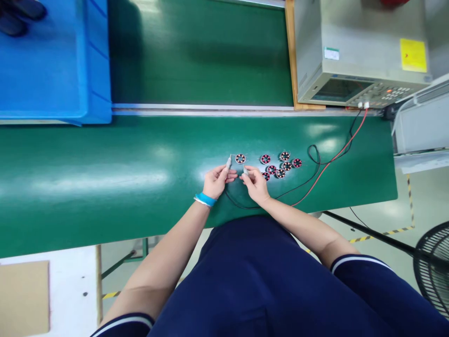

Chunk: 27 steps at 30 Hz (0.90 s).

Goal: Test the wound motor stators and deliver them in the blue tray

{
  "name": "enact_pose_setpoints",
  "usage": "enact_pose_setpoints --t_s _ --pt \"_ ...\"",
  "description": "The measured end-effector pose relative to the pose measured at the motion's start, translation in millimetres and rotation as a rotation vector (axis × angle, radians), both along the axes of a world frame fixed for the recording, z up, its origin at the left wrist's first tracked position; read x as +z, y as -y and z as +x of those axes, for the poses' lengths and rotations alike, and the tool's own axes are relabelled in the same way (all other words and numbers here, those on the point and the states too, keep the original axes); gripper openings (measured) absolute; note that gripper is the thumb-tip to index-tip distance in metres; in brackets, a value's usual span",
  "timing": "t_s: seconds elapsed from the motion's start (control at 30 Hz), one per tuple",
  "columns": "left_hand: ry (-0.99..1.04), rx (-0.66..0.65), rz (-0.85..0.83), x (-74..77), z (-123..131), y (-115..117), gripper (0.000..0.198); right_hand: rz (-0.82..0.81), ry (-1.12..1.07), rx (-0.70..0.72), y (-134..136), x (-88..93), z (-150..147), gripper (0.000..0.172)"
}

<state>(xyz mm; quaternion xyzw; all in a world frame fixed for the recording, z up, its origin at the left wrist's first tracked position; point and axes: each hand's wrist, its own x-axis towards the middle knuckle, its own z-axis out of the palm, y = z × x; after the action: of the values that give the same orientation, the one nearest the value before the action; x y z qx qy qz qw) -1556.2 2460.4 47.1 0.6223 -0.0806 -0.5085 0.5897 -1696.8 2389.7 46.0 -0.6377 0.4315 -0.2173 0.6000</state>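
Note:
My left hand [216, 181], with a blue band at the wrist, grips a grey test clip [228, 163] between thumb and fingers. The clip's tip points up at the left side of a small round wound stator [240, 159], where a thin wire sticks out. A second grey test clip [245, 172] is pinched in my right hand [256, 185], just below the same stator. Whether either clip bites on a wire is too small to tell. Several more stators [286, 166] with red or pale windings lie to the right, one partly hidden by my right hand.
A bench tester [345, 86] stands at the back right, its red lead [324, 169] and black lead [317, 157] running over the green table [87, 196]. A blue bin [96, 70] sits at the back left. A black fan [433, 267] stands at the lower right.

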Motion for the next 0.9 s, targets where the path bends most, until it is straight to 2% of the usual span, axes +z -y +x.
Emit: enact_pose_setpoints --t_s 0.63,0.9 --pt "0.019 -0.027 0.001 1.5 2.2 1.8 0.055 -0.072 -0.023 0.032 0.8 7.1 -1.2 0.027" --pt "0.025 0.014 -0.007 -0.2 -0.1 0.9 0.057 -0.073 -0.02 0.044 0.6 4.2 -2.3 0.029"
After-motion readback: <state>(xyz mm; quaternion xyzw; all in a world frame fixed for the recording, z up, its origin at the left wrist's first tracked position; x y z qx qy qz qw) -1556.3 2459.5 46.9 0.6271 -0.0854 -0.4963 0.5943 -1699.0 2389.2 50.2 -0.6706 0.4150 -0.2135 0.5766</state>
